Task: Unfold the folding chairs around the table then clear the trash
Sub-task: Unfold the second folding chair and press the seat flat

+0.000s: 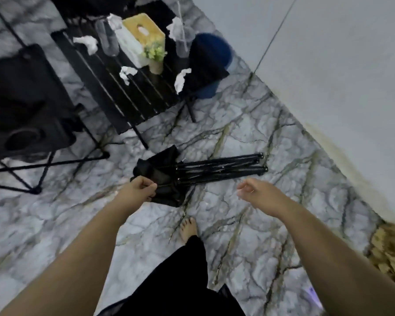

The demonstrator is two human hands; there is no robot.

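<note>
A folded black chair (214, 171) hangs level above the marble floor, legs pointing right. My left hand (139, 188) grips its black fabric end. My right hand (258, 192) hovers to the right of the bundle with loosely curled fingers, holding nothing. The black slatted table (123, 96) stands behind, strewn with several crumpled white tissues (180, 79). An unfolded black chair (25, 103) stands at the table's left.
On the table are a yellow tissue box (144, 26), a small potted plant (155, 58) and two clear cups (107, 39). A blue bin (211, 62) with a black liner sits behind the table by the white wall. My bare foot (188, 228) is below the chair.
</note>
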